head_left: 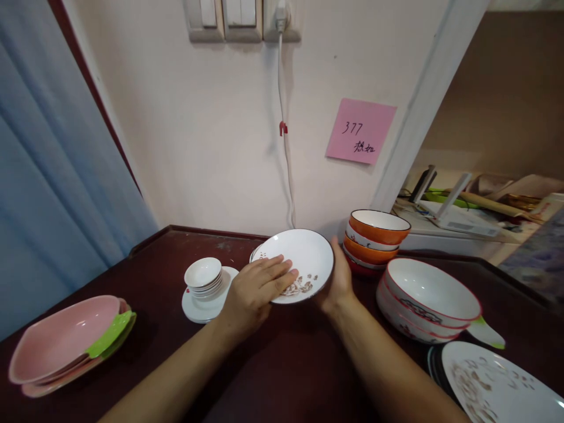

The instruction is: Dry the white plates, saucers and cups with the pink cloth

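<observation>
A white plate with a dark rim and brown flowers is tilted towards me between my hands. My left hand lies over its near-left edge, fingers across the face; its thumb is mostly hidden. On the right rim is my right hand, thumb up along the edge, other fingers largely out of sight behind. Another plate edge peeks out behind on the left. Beside my left hand, several small white bowls are stacked on white plates.
Orange and white bowls form a stack behind my right hand. Nearer stand red-rimmed bowls and flowered plates. Pink dishes with green handles sit at left. A cable hangs down the wall behind the dark table.
</observation>
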`<state>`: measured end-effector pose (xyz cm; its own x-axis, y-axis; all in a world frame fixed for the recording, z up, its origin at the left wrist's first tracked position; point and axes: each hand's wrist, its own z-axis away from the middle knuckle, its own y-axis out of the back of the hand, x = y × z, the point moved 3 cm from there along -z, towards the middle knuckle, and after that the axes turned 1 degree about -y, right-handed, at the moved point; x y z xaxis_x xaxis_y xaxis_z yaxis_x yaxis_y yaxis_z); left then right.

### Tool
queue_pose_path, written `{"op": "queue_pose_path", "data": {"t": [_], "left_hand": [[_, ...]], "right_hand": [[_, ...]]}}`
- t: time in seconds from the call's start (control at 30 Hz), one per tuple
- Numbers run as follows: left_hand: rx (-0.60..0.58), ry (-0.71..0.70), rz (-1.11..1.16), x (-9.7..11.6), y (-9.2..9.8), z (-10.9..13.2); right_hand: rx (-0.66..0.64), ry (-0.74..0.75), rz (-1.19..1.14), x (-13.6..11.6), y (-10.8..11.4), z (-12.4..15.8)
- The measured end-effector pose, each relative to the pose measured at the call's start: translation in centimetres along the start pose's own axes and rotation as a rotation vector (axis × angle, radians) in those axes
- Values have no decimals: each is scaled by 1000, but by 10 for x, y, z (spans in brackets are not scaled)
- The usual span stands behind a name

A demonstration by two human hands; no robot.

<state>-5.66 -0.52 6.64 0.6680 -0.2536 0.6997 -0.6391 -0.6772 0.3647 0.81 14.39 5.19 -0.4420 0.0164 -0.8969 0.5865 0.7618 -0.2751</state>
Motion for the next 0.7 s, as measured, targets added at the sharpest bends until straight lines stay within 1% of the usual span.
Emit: {"op": "queue_pose_path", "data": {"t": [0.07,0.13,0.2,0.23,0.3,0.33,0.43,0.53,0.57,0.6,0.67,0.7], "left_hand": [[45,-96,-153,-3,4,0],[74,-282,-422,-4,6,0],[83,-475,-704,-4,6,0],[87,-540,-806,-3,6,1],[91,-601,-911,-1,6,1],[90,-609,-928,0,7,1],[81,-582,-919,3,9,1],[88,-507,-885,5,13,0],[149,-472,-869,7,16,-1],[246,-415,-842,9,19,-3],[477,-217,-716,13,26,-7],[566,-94,-608,13,28,-9]], "right_hand": [[2,-110,-93,-12,6,-7],[-5,-148,-91,-23,12,-12],[-50,-142,57,-32,17,-15],[-75,-130,159,-35,19,-16],[-110,-108,319,-38,20,-16],[-115,-103,353,-40,20,-16],[-98,-96,324,-44,15,-14],[-57,-77,255,-49,7,-10],[-43,-62,225,-51,5,-9],[-29,-46,191,-52,3,-8],[-3,-12,109,-54,-1,-7],[9,-1,58,-54,-3,-6]]}}
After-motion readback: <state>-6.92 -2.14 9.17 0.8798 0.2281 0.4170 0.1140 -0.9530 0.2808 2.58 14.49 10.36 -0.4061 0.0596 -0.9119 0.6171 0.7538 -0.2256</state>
